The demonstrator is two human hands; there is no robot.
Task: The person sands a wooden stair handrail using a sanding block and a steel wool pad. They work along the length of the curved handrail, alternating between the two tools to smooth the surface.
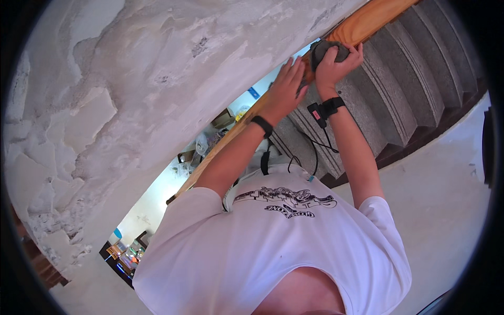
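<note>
A wooden handrail (362,23) with a varnished, orange-brown grain slopes down from the upper right, beside the stairs. My right hand (338,67) is closed around a bunched dark grey cloth (326,51), pressing it against the rail. Just below and to the left, my left hand (286,90) lies along the rail with its fingers stretched out. A bit of something dark shows by its thumb, too small to make out. Both wrists wear black bands; a small black box (317,115) with a cable hangs at the right one.
Grey stone steps (404,73) climb to the right behind my arms. Overhead at left is a slanting wall surface (105,105) with peeling plaster. Through the gap beyond the rail, bags and boxes (205,142) lie on a lower level. A loose black cable (316,152) dangles near my chest.
</note>
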